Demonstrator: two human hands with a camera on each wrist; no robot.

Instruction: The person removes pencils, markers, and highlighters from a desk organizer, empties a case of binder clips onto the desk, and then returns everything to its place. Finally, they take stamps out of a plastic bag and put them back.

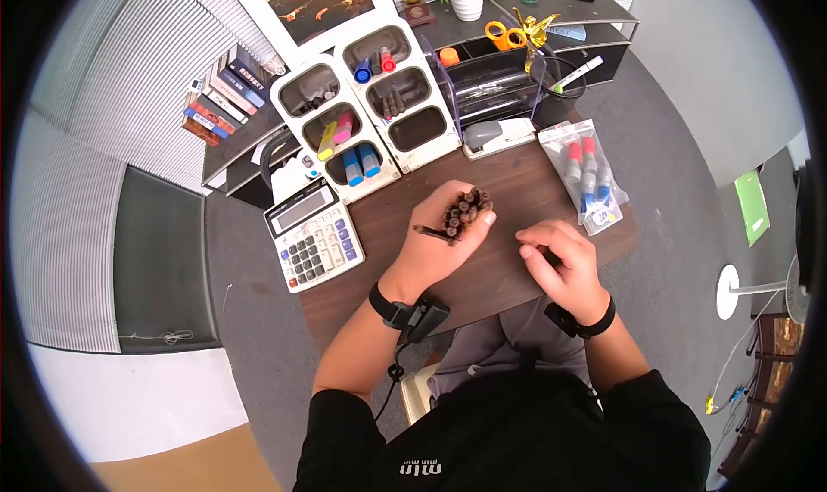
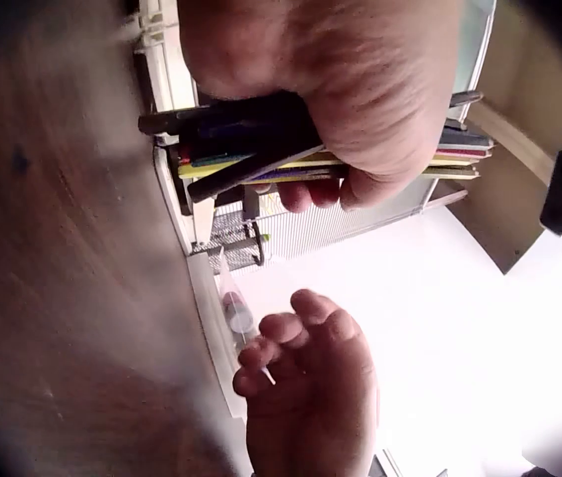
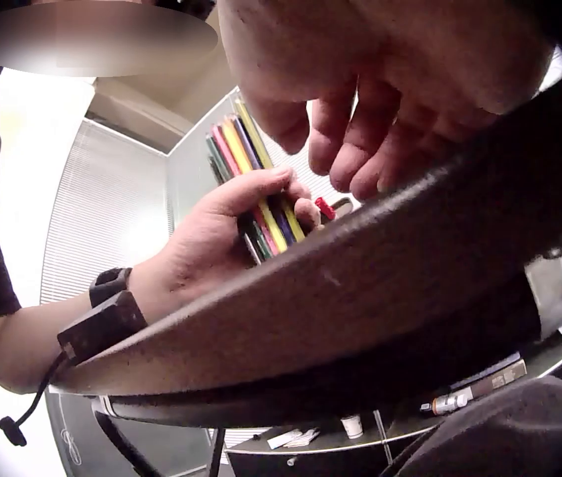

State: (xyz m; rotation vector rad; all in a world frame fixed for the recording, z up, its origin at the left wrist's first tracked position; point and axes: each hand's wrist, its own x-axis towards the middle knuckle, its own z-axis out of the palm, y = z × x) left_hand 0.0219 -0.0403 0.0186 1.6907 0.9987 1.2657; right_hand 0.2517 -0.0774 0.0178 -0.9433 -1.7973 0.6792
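Observation:
Upright in my left hand (image 1: pixel 431 238) is a bundle of colored pencils (image 1: pixel 465 214), gripped by curled fingers and thumb, with dark round ends facing up in the head view. One dark pencil (image 2: pixel 251 171) slants out of the bundle in the left wrist view. Yellow, pink, green and blue barrels of the pencils (image 3: pixel 233 149) show in the right wrist view, where the left hand (image 3: pixel 202 238) wraps round them. To the right of the bundle, my right hand (image 1: pixel 564 264) is held low over the brown table (image 1: pixel 413 311), fingers loosely bent and holding nothing.
A white calculator (image 1: pixel 314 242) lies at the table's left. Behind stands a white organizer (image 1: pixel 392 160) with highlighters, markers and other stationery. A stapler (image 1: pixel 500 137), a clear bag of markers (image 1: pixel 590 177) and a black mesh pen cup (image 1: pixel 556 104) are at the back right.

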